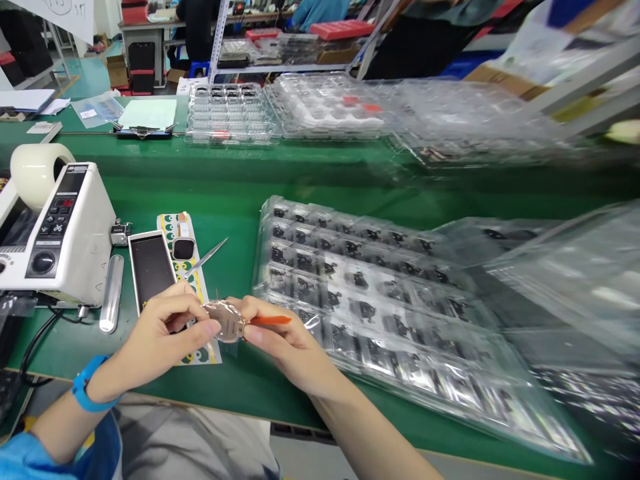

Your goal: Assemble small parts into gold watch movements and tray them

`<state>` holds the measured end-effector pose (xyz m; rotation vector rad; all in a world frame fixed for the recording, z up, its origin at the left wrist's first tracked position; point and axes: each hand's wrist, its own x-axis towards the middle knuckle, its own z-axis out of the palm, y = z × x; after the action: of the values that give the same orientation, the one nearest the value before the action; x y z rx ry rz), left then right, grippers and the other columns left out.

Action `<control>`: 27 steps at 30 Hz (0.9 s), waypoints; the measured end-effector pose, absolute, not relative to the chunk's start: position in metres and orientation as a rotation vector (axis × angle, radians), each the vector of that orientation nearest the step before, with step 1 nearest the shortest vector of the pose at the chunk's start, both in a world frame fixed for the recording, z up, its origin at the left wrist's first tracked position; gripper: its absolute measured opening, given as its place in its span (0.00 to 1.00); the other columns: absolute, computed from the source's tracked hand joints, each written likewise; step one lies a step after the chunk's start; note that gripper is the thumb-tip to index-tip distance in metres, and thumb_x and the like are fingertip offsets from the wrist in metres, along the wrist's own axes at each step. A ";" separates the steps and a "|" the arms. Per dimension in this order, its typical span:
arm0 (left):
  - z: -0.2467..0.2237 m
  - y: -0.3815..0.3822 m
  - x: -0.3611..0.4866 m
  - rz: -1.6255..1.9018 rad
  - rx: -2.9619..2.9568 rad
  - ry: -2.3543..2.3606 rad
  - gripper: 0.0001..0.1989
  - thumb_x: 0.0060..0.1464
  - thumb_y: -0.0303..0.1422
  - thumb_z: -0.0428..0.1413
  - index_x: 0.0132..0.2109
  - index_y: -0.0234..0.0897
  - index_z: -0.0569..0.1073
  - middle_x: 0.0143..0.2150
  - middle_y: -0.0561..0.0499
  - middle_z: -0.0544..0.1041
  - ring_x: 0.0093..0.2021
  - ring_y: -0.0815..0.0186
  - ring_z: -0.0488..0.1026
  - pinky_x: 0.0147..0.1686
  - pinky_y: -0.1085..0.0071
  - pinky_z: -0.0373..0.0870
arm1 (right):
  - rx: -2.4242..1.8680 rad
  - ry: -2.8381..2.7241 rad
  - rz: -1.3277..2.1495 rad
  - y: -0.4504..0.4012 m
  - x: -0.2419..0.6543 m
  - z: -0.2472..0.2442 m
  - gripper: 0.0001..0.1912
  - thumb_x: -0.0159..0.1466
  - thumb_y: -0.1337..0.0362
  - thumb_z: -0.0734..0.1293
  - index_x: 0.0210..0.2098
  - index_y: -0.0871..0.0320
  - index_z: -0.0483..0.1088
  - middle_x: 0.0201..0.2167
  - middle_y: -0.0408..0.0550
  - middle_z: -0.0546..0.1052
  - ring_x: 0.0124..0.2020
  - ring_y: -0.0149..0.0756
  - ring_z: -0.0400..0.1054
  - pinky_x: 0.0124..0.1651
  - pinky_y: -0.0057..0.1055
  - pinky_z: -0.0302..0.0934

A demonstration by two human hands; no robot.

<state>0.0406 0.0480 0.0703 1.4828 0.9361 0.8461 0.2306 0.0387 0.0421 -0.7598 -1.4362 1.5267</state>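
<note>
Between my two hands is a shiny, rounded rose-gold piece (226,321) that looks like a watch case with clear film on it. My left hand (167,327) pinches its left edge between thumb and fingers. On the opposite edge, my right hand (283,343) grips it, and a flat orange strip (271,320) sticks out between the thumb and forefinger. Beneath them lies a sticker sheet (210,351) with green and yellow shapes. A small square dark-faced piece (183,249) and pointed tweezers (207,257) rest on or beside the sheet. A white-framed black tray (151,263) is left of it.
Left stands a white tape dispenser (90,247) with a clear tube (111,293) beside it. Clear compartment trays of dark parts (365,287) spread across the right. Stacked clear trays (325,107) and a clipboard (147,117) sit on the raised back ledge.
</note>
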 end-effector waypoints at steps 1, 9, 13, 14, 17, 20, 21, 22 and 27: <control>0.070 0.048 0.041 0.844 1.482 0.936 0.16 0.56 0.40 0.58 0.24 0.37 0.70 0.27 0.54 0.59 0.28 0.67 0.57 0.28 0.69 0.53 | -0.770 -1.436 1.529 0.039 0.231 0.042 0.20 0.64 0.46 0.66 0.26 0.54 0.67 0.30 0.46 0.73 0.36 0.38 0.67 0.43 0.36 0.62; 0.068 0.046 0.041 0.867 1.509 0.945 0.13 0.55 0.36 0.58 0.25 0.37 0.70 0.27 0.55 0.59 0.27 0.68 0.57 0.27 0.70 0.53 | -0.782 -1.433 1.532 0.037 0.232 0.041 0.20 0.64 0.46 0.66 0.26 0.55 0.67 0.30 0.46 0.73 0.36 0.38 0.67 0.42 0.36 0.62; 0.067 0.044 0.045 0.901 1.580 1.007 0.12 0.54 0.33 0.58 0.24 0.37 0.68 0.26 0.55 0.60 0.26 0.70 0.57 0.26 0.71 0.54 | -0.781 -1.471 1.500 0.037 0.231 0.042 0.19 0.65 0.47 0.65 0.27 0.55 0.67 0.31 0.46 0.73 0.35 0.37 0.67 0.41 0.35 0.61; 0.067 0.043 0.045 0.915 1.608 1.040 0.12 0.53 0.33 0.59 0.24 0.37 0.68 0.27 0.55 0.60 0.26 0.70 0.57 0.26 0.72 0.54 | -0.793 -1.484 1.495 0.038 0.231 0.043 0.19 0.65 0.47 0.65 0.27 0.55 0.67 0.31 0.47 0.73 0.35 0.37 0.67 0.42 0.36 0.61; 0.066 0.044 0.045 0.951 1.696 1.156 0.13 0.51 0.32 0.61 0.24 0.37 0.65 0.27 0.56 0.61 0.25 0.71 0.58 0.25 0.73 0.54 | -0.825 -1.502 1.479 0.038 0.232 0.045 0.20 0.65 0.46 0.64 0.27 0.55 0.67 0.31 0.48 0.74 0.36 0.39 0.67 0.42 0.37 0.62; 0.066 0.046 0.042 1.067 1.751 1.260 0.12 0.52 0.30 0.61 0.26 0.37 0.65 0.28 0.56 0.61 0.25 0.71 0.58 0.24 0.73 0.55 | -0.818 -1.472 1.490 0.038 0.232 0.045 0.21 0.64 0.45 0.65 0.27 0.55 0.67 0.31 0.47 0.73 0.36 0.39 0.67 0.43 0.37 0.62; 0.067 0.046 0.041 1.144 1.756 1.261 0.10 0.53 0.29 0.61 0.27 0.38 0.67 0.28 0.56 0.62 0.26 0.71 0.58 0.25 0.73 0.56 | -0.812 -1.455 1.504 0.038 0.232 0.045 0.21 0.64 0.45 0.65 0.27 0.55 0.67 0.30 0.47 0.73 0.36 0.39 0.68 0.43 0.37 0.62; 0.067 0.047 0.041 1.229 1.757 1.228 0.08 0.54 0.28 0.60 0.29 0.38 0.69 0.29 0.55 0.64 0.27 0.71 0.60 0.26 0.73 0.58 | -0.805 -1.440 1.519 0.038 0.231 0.044 0.21 0.64 0.45 0.66 0.26 0.55 0.66 0.29 0.46 0.72 0.36 0.39 0.67 0.44 0.37 0.62; 0.066 0.044 0.045 1.282 1.756 0.883 0.04 0.55 0.27 0.61 0.35 0.41 0.80 0.46 0.47 0.72 0.44 0.63 0.71 0.43 0.67 0.68 | -0.742 -1.427 1.607 0.037 0.228 0.041 0.20 0.64 0.46 0.66 0.27 0.56 0.66 0.27 0.44 0.69 0.33 0.37 0.66 0.40 0.34 0.61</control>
<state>0.0451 0.0441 0.0657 1.7560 0.8835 1.2820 0.2278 0.0366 0.0414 -0.7420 -1.4267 1.6068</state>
